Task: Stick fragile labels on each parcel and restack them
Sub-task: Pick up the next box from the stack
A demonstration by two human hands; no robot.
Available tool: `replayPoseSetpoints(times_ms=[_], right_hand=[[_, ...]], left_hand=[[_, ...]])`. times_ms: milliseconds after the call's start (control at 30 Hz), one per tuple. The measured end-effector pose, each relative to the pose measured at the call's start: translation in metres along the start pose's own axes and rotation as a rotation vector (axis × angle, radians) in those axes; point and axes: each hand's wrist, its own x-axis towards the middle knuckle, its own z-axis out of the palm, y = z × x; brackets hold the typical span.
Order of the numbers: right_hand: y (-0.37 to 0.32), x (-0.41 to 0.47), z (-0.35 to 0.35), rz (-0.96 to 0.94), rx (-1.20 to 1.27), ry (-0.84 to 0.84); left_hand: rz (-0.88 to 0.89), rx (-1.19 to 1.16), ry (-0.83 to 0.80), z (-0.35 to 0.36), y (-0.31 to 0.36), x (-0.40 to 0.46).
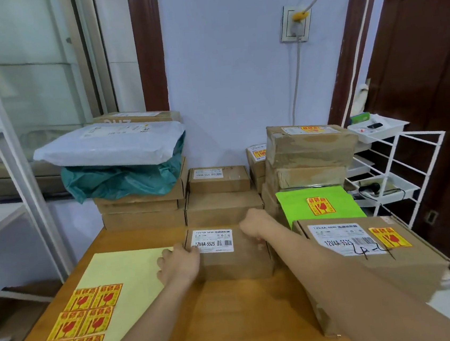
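Both hands clamp one small brown parcel (234, 252) at the table's middle: the left hand (179, 264) grips its left edge, the right hand (254, 224) its far right corner. The wooden table (234, 322) stands against a pale blue wall (235, 72). On the near left lies a yellow backing sheet (123, 275) with six fragile labels (74, 330). A labelled box (371, 252) sits just right, behind the right forearm; unlabelled stacks (144, 203) wait far left, labelled ones (308, 153) far right
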Motion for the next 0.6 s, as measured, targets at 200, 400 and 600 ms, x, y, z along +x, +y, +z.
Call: replayPoseSetpoints(times_ms=[200,400,600], right_hand=[[0.002,-0.003,0.030,0.023,-0.146,0.017],[0.032,-0.016,0.069,0.130,-0.075,0.200],[0.057,-0.035,0.091,-0.026,0.052,0.400]], left_hand=[[0.109,-0.055,0.027,0.006,-0.012,-0.011],[0.262,-0.147,0.039,0.015,-0.024,-0.014],[0.319,-0.242,0.056,0.020,-0.040,-0.025]])
